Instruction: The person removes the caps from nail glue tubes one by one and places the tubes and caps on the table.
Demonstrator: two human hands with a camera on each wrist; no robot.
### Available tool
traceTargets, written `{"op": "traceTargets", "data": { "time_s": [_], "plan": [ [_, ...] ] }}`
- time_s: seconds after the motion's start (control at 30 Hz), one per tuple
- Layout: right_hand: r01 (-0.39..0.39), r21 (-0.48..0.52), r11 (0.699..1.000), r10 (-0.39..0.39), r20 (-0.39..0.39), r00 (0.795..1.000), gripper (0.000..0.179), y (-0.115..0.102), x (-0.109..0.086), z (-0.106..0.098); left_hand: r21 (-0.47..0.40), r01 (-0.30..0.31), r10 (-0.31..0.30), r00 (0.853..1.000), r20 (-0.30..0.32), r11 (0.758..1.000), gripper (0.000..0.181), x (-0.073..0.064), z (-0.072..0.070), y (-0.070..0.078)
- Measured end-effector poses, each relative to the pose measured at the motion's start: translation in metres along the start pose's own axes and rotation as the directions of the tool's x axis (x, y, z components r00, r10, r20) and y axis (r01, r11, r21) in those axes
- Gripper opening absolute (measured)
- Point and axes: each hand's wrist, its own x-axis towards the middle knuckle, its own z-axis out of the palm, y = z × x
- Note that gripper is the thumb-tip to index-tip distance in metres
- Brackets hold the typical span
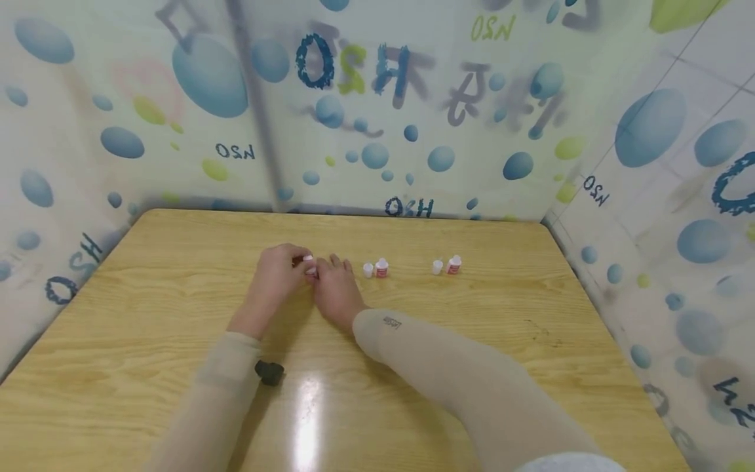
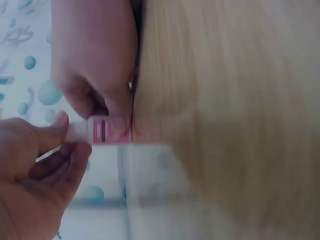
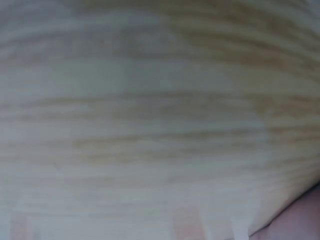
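On the wooden table (image 1: 413, 347), a small white bottle with a red label (image 2: 112, 131) stands upright between the two hands. My left hand (image 1: 276, 275) pinches its white cap between thumb and fingers, seen at the lower left of the left wrist view. With thumb and fingers, my right hand (image 1: 339, 292) grips the labelled body close to the tabletop. In the head view the fingers hide most of this bottle. Mostly blurred table shows in the right wrist view, with a bit of the right hand (image 3: 295, 220) in the lower corner.
Right of the hands stands a second red-labelled bottle (image 1: 382, 269) beside a small white cap (image 1: 368, 270). Farther right are a third bottle (image 1: 453, 265) and another white cap (image 1: 437, 267). A patterned wall covering (image 1: 366, 118) rises behind the table.
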Motion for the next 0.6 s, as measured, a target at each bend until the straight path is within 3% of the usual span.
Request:
{"op": "traceTargets", "data": {
  "time_s": [0.13,0.23,0.4,0.6],
  "plan": [
    [-0.005,0.011,1.000,0.005,0.002,1.000,0.038,-0.001,0.000,0.000,-0.067,-0.087,0.093,0.990,0.102,0.994,0.024,0.007,-0.006,-0.014],
    [-0.006,0.014,1.000,0.006,0.000,1.000,0.036,-0.001,0.001,0.002,-0.112,-0.135,0.149,0.980,0.133,0.985,0.021,0.013,-0.006,-0.024],
    [0.004,0.025,1.000,-0.004,-0.011,1.000,0.035,0.000,0.003,0.006,-0.115,-0.184,0.196,0.976,0.098,0.976,0.019,0.016,-0.006,-0.033],
    [-0.006,0.025,1.000,0.006,-0.012,1.000,0.038,0.000,0.001,0.004,-0.093,-0.204,0.208,0.977,0.042,0.975,0.021,0.013,-0.002,-0.031]
  ]
}}
